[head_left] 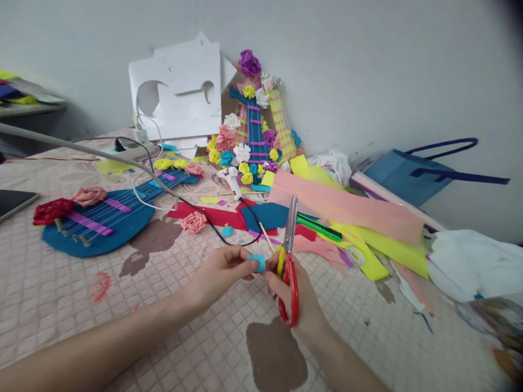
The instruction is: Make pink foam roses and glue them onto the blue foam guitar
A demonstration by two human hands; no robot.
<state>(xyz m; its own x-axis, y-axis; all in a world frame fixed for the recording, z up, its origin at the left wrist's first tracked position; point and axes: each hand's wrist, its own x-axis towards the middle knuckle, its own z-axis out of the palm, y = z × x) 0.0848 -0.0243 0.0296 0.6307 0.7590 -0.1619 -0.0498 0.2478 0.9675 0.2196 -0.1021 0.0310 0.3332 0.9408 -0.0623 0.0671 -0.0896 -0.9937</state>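
Note:
Between the fingertips of my two hands is a small piece of light blue paper [258,263]. My left hand [225,270] pinches it from the left. At its right edge are the fingers of my right hand [297,292], which also carries a pair of scissors [289,275] with red and yellow handles, blades pointing up and away. Beyond my hands lie a white glue gun [230,181], a pink paper rose [194,222] and red and blue paper strips. At left rests a blue paper guitar [103,221] with strings, purple bars and paper roses.
Pink crepe paper [347,204], yellow paper [370,255] and a green cutter [318,226] lie to the right. A flower-covered guitar [256,133] leans on the wall beside white cut-out board [188,61]. Cables cross the table; a phone [8,205] lies far left, a blue bag [409,176] back right.

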